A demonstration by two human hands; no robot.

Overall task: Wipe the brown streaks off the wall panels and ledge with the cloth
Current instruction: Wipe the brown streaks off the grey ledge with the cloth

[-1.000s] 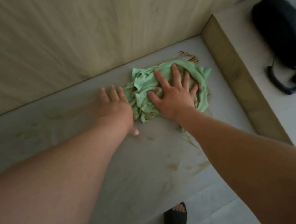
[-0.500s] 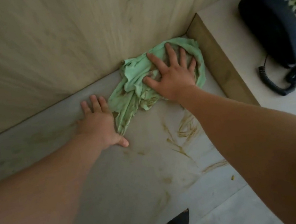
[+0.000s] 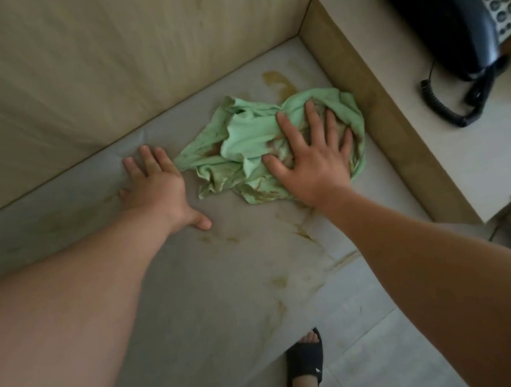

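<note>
Cloth: pale green, crumpled in a loose heap, brown-stained in the folds. It lies on the ledge near the right corner, with the right hand flat on it, fingers spread.
Ledge: pale grey.
Brown streaks: one smear behind the cloth; thin lines and blots in front, toward the front edge.
Wall panels: light wood grain, upright behind the ledge.

Left grip flat, fingers straight; right grip flat, fingers splayed
</note>
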